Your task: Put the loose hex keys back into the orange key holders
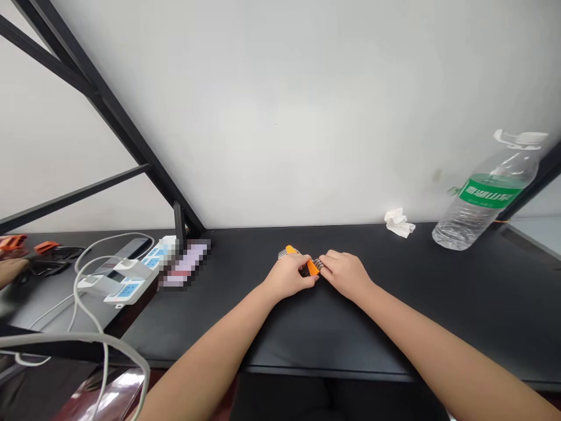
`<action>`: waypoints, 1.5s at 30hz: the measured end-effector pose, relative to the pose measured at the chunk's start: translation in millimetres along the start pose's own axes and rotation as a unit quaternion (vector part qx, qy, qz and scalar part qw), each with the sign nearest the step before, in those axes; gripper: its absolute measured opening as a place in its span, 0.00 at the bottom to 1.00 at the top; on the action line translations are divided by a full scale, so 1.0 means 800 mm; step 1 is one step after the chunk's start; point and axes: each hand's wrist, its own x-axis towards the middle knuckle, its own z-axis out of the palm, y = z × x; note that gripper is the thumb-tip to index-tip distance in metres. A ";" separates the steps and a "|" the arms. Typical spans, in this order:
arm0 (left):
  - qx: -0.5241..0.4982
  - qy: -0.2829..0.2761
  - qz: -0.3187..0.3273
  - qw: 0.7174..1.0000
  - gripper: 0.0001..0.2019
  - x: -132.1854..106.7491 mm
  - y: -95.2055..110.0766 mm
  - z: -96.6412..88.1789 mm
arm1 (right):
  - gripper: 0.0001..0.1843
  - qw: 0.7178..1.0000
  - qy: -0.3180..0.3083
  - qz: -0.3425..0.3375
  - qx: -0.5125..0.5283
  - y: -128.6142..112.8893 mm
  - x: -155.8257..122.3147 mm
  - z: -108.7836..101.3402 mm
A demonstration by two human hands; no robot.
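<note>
left hand (290,275) grips small orange, striped object (312,268); right hand (347,273) pinches its end. likely light, stiff; hold edges.

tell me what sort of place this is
Probably a shared indoor workspace, perhaps an office or workshop. It shows in the black table set against a plain wall, the power strip with chargers plugged in, and another person's hand at the neighbouring table.
</note>
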 end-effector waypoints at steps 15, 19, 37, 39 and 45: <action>0.073 -0.030 -0.037 0.996 0.11 -0.003 0.007 -0.006 | 0.14 0.992 -0.068 0.085 0.067 0.018 0.003 -0.009; 0.108 -0.039 -0.063 0.991 0.13 -0.006 0.001 -0.015 | 0.15 0.989 -0.077 0.114 0.050 0.030 0.005 -0.014; 0.111 -0.077 -0.068 0.989 0.13 -0.010 -0.012 -0.032 | 0.10 0.969 -0.196 0.149 -0.007 0.058 0.000 -0.041; 0.110 -0.077 -0.068 0.989 0.12 -0.010 -0.013 -0.032 | 0.10 0.968 -0.202 0.152 -0.005 0.058 -0.002 -0.043; 0.110 -0.076 -0.064 0.989 0.13 -0.010 -0.013 -0.031 | 0.11 0.959 -0.218 0.179 0.018 0.058 -0.006 -0.047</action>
